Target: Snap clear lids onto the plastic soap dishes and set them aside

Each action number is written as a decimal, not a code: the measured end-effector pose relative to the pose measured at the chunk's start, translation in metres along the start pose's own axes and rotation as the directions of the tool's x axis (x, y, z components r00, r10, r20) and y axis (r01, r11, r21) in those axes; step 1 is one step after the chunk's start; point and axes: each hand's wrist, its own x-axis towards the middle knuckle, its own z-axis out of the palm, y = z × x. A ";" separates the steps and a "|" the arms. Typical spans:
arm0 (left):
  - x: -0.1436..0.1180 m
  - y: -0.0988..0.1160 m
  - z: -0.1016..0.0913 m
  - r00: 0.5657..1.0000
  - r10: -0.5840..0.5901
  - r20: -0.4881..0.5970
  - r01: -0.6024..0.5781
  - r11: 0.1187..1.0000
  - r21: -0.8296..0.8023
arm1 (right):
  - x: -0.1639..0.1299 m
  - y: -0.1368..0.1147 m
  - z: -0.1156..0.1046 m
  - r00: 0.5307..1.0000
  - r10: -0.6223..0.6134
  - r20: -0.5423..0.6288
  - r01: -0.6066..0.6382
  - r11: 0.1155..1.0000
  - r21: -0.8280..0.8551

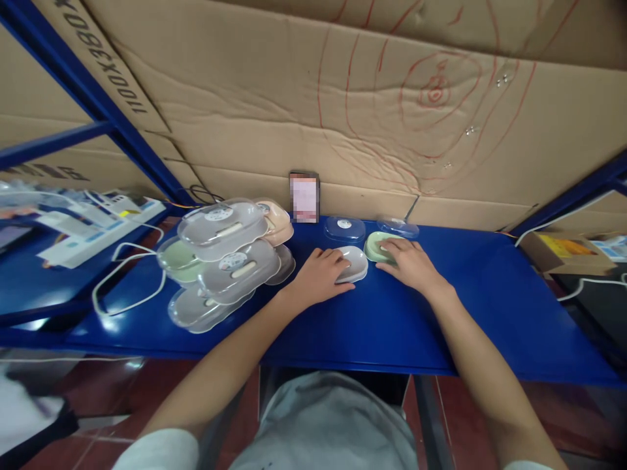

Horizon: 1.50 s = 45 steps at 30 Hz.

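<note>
Resting, seemingly flat: left hand (321,274) on white dish (353,263)

We've got both hands down on the blue shelf (441,307): our left hand (318,274) sits on a white oval dish (355,261), and our right hand (411,264) rests on a pale green dish (375,245) right next to it. Just behind those are two clear lids (344,228), and off to the left there's a messy pile of lidded boxes (225,261). A white cable (127,281) loops near the pile, with a cardboard wall (343,98) behind it all.
</note>
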 end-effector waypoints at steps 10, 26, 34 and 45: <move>0.003 -0.001 -0.005 0.997 0.071 0.018 -0.068 0.989 -0.132 | 0.002 0.009 -0.018 0.999 -0.031 0.038 0.028 0.998 0.059; 0.032 -0.014 0.015 0.976 -0.151 -0.159 0.157 0.987 0.024 | 0.007 0.012 -0.008 0.987 0.147 -0.066 -0.153 0.984 -0.093; -0.010 0.015 -0.003 0.975 0.203 0.088 -0.208 0.977 0.046 | -0.006 -0.002 -0.008 0.983 0.061 0.172 -0.043 0.993 -0.108; -0.014 0.016 -0.040 0.990 0.100 -0.103 -0.078 0.977 0.199 | -0.006 -0.028 -0.009 0.996 -0.084 0.032 0.085 0.996 -0.038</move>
